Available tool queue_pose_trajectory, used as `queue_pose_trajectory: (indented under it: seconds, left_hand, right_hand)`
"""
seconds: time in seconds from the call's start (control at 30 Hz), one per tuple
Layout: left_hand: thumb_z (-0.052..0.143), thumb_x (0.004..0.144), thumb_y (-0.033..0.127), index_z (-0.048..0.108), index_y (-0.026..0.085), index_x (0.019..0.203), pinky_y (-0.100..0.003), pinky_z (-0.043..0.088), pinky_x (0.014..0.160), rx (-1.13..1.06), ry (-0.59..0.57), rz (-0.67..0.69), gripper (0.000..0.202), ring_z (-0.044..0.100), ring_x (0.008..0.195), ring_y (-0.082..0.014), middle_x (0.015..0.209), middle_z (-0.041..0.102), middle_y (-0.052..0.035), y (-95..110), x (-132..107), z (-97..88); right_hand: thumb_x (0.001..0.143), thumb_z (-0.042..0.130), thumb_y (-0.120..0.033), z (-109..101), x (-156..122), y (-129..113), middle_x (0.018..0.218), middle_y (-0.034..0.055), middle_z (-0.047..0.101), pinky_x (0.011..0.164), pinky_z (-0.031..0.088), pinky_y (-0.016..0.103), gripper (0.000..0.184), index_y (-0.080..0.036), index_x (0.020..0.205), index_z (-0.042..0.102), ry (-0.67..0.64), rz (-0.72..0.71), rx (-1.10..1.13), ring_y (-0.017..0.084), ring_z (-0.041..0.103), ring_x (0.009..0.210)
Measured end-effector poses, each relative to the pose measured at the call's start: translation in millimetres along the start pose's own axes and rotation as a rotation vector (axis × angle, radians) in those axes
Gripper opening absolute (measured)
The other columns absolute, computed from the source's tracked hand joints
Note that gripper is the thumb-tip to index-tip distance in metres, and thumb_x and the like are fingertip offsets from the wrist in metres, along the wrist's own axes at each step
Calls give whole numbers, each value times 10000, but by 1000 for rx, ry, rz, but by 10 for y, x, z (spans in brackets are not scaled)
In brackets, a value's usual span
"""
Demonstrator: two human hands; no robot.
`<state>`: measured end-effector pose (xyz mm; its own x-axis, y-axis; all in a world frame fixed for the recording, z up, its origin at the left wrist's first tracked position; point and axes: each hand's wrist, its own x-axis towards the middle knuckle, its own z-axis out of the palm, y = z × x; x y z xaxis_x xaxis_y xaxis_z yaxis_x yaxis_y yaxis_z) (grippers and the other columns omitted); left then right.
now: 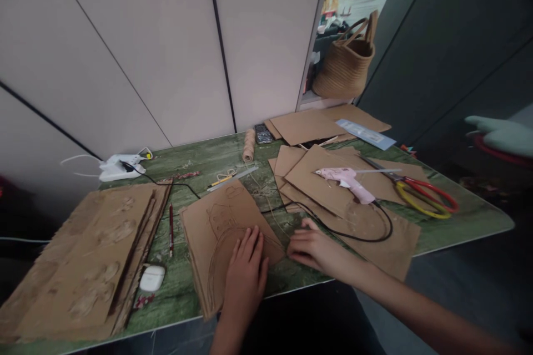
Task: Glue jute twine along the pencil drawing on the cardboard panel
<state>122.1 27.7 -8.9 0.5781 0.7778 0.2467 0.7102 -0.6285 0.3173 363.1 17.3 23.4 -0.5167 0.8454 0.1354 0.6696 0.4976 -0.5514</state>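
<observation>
My left hand [245, 272] lies flat, fingers stretched out, on a brown cardboard sheet [216, 222] with pencil-drawn curves near the table's front edge. My right hand [310, 247] rests just right of that sheet, fingers extended and close together, touching the sheet's right edge and the green tabletop [183, 283]. A black cord [353, 233] runs past the right hand to a pink glue gun [345, 180] lying on a pile of cardboard pieces [320, 183].
A stack of large cardboard sheets [91, 255] fills the left side. A red pencil [170, 222], white earbud case [152, 277], power strip [120, 166], twine roll [249, 145], phone [263, 133], red-and-yellow scissors [420, 191], more cardboard [316, 122] and a woven basket [347, 61] surround the work area.
</observation>
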Motion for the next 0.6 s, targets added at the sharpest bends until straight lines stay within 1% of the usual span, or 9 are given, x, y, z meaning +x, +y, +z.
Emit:
queue_pose_trajectory:
  seconds: [0.1, 0.2, 0.27, 0.33, 0.4, 0.47, 0.53, 0.57, 0.6]
  left_hand:
    - [453, 973, 173, 419, 209, 1500, -490, 420, 1150, -40, 9, -10, 529, 393, 1455, -246, 1541, 470, -88, -2, -1, -10]
    - [455, 978, 185, 422, 205, 1494, -501, 417, 1151, -75, -11, -29, 517, 392, 1456, -243, 1540, 471, -90, -5, 6, -34]
    - [454, 982, 193, 436, 194, 1481, -512, 419, 1146, -91, -17, -40, 500, 408, 1446, -246, 1531, 481, -100, -9, 11, -45]
    - [453, 982, 190, 448, 196, 1469, -522, 422, 1143, -108, -1, -42, 487, 428, 1434, -249, 1520, 495, -105, -15, 12, -49]
    - [454, 981, 183, 453, 216, 1463, -522, 426, 1140, -135, 41, -41, 483, 441, 1425, -246, 1509, 510, -98, -24, 9, -51]
    - [461, 980, 182, 466, 237, 1450, -503, 457, 1120, -172, 97, -43, 474, 461, 1412, -239, 1498, 525, -90, -38, 5, -57]
    - [470, 980, 192, 499, 244, 1415, -473, 506, 1077, -206, 150, -49, 438, 501, 1381, -233, 1480, 544, -89, -64, -1, -66]
    - [476, 981, 202, 524, 242, 1385, -458, 529, 1051, -218, 174, -48, 409, 529, 1357, -232, 1463, 561, -91, -85, -4, -70]
    - [481, 982, 215, 547, 240, 1356, -448, 548, 1029, -224, 195, -46, 381, 558, 1329, -232, 1444, 579, -94, -113, -8, -71]
  right_hand:
    - [1018, 515, -320, -11, 1, 12, 735, -7, 667, 909, 270, 366, 292, -201, 791, 656, 5, 14, -30, 158, 585, 784]
    - [1013, 520, -291, -11, -28, -1, 758, -1, 664, 908, 286, 372, 275, -205, 795, 663, -3, 27, -78, 161, 586, 808]
    - [1005, 535, -285, 1, -71, -27, 861, 15, 678, 895, 314, 364, 242, -213, 829, 686, 16, 52, -82, 158, 602, 851]
    - [983, 577, -298, 9, -130, -57, 1021, 35, 681, 884, 350, 355, 174, -241, 906, 722, 63, 88, -74, 169, 613, 925]
    - [964, 602, -322, -15, -205, -66, 1136, 48, 666, 887, 390, 359, 148, -276, 979, 743, 130, 118, -68, 193, 612, 988]
    - [969, 584, -341, -103, -306, -10, 1166, 60, 666, 890, 426, 376, 177, -295, 1034, 743, 220, 142, -68, 215, 616, 1019]
    - [983, 542, -350, -275, -462, 149, 1157, 71, 677, 896, 449, 400, 213, -300, 1070, 730, 349, 189, -85, 232, 628, 1038]
    - [985, 528, -354, -389, -569, 272, 1144, 75, 683, 903, 456, 412, 224, -297, 1083, 721, 431, 227, -99, 241, 635, 1045]
    - [989, 510, -351, -515, -697, 418, 1138, 76, 687, 922, 459, 420, 234, -294, 1088, 714, 520, 298, -117, 245, 637, 1059]
